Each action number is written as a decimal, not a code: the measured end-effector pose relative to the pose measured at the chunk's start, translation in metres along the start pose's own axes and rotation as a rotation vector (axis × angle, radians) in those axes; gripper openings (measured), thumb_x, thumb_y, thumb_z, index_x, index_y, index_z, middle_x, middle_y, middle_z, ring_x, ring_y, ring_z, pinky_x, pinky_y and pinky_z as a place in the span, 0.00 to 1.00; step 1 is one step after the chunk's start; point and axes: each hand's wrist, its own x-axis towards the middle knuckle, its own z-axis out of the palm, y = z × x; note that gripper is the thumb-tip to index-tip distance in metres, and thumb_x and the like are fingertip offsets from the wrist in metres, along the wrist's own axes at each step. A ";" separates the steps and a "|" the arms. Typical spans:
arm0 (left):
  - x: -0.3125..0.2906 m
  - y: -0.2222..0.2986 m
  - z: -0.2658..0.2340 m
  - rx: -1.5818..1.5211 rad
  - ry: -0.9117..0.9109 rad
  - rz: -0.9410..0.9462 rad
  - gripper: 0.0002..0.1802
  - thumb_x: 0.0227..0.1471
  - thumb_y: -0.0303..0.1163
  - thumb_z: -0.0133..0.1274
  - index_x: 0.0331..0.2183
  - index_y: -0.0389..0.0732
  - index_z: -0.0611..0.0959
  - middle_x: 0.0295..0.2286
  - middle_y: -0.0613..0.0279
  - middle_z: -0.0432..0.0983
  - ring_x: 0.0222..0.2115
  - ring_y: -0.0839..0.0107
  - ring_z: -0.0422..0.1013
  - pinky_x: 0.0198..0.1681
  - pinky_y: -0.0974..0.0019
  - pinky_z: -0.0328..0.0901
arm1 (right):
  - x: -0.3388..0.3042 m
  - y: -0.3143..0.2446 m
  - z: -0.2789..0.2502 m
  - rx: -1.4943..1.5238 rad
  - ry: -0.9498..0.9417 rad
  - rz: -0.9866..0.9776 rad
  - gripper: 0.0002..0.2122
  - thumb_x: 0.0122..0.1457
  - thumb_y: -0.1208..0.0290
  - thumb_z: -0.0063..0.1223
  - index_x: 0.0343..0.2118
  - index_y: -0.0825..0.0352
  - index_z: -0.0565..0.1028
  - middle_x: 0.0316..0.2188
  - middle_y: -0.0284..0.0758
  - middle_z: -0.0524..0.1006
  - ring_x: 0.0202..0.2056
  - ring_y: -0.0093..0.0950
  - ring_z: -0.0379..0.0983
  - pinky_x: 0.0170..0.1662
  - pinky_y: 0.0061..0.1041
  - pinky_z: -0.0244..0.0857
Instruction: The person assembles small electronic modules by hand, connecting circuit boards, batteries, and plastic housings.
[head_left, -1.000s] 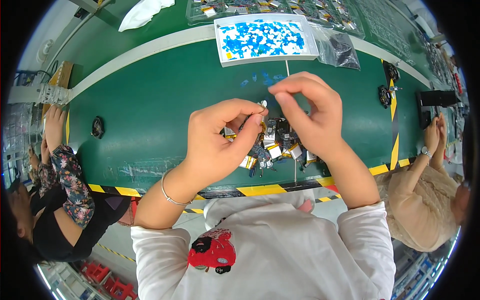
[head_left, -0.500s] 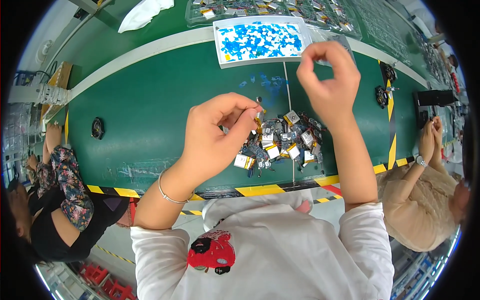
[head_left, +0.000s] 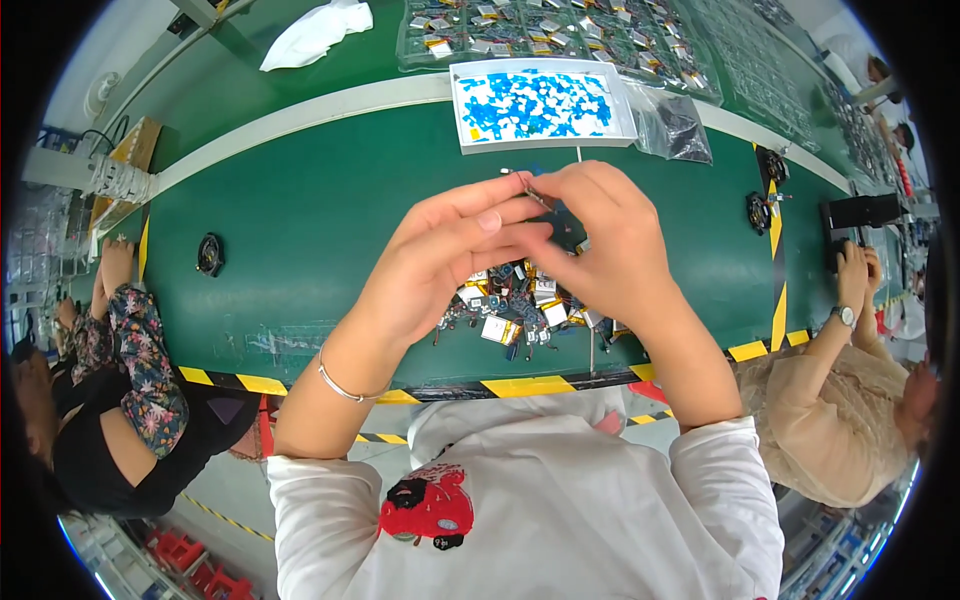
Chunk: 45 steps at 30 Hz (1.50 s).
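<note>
My left hand [head_left: 435, 245] and my right hand [head_left: 610, 235] meet above the green bench. Between their fingertips is a small thin electronic part [head_left: 538, 197], seen nearly edge-on with a dark lead by it. The left fingers are stretched toward the right and close around its near end, while the right thumb and fingers pinch in from the other side. Just below the hands lies a pile of small silver batteries [head_left: 500, 329] with yellow ends, thin wires and little circuit boards. My hands hide the pile's far part.
Beyond the hands stands a white box [head_left: 545, 147] of small blue and white pieces, beside a clear bag [head_left: 680, 125] with dark contents. Clear trays [head_left: 560, 40] of batteries lie farther back. A black round case [head_left: 210, 255] sits left, more [head_left: 758, 212] right. People work on both sides.
My right hand has come down and left from beside the box to meet my left hand. The left hand's fingers have straightened. The whole view has shifted slightly.
</note>
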 end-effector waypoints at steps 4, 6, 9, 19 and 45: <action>-0.007 0.013 -0.010 0.236 -0.015 -0.093 0.22 0.53 0.31 0.49 0.48 0.30 0.72 0.40 0.53 0.75 0.40 0.71 0.71 0.45 0.69 0.65 | 0.002 0.005 -0.001 0.048 0.037 -0.105 0.08 0.43 0.82 0.59 0.30 0.69 0.76 0.25 0.36 0.76 0.28 0.31 0.73 0.32 0.25 0.66; -0.011 0.024 -0.018 0.332 0.011 -0.112 0.19 0.53 0.29 0.50 0.46 0.31 0.74 0.38 0.55 0.76 0.38 0.73 0.72 0.43 0.71 0.66 | 0.001 -0.001 -0.007 0.110 0.012 -0.026 0.07 0.44 0.83 0.58 0.29 0.69 0.77 0.25 0.37 0.76 0.28 0.30 0.73 0.32 0.24 0.66; -0.015 0.040 -0.024 0.547 0.125 0.060 0.14 0.53 0.31 0.51 0.41 0.35 0.78 0.34 0.60 0.77 0.32 0.77 0.72 0.37 0.75 0.64 | -0.002 0.001 -0.017 0.096 0.038 0.005 0.06 0.45 0.84 0.57 0.29 0.71 0.77 0.26 0.37 0.76 0.28 0.28 0.72 0.33 0.22 0.65; -0.132 0.089 -0.199 1.987 1.346 0.088 0.18 0.44 0.40 0.55 0.34 0.36 0.81 0.29 0.48 0.77 0.31 0.53 0.73 0.37 0.59 0.67 | -0.006 0.008 -0.017 0.212 0.002 0.145 0.04 0.48 0.84 0.51 0.29 0.72 0.73 0.29 0.35 0.74 0.34 0.24 0.70 0.40 0.20 0.62; 0.022 -0.021 0.036 0.221 0.152 0.154 0.16 0.52 0.16 0.43 0.45 0.33 0.71 0.37 0.58 0.72 0.36 0.75 0.72 0.38 0.72 0.72 | -0.013 0.000 -0.011 0.145 0.328 0.113 0.06 0.41 0.80 0.56 0.23 0.68 0.71 0.20 0.33 0.72 0.22 0.27 0.71 0.24 0.22 0.67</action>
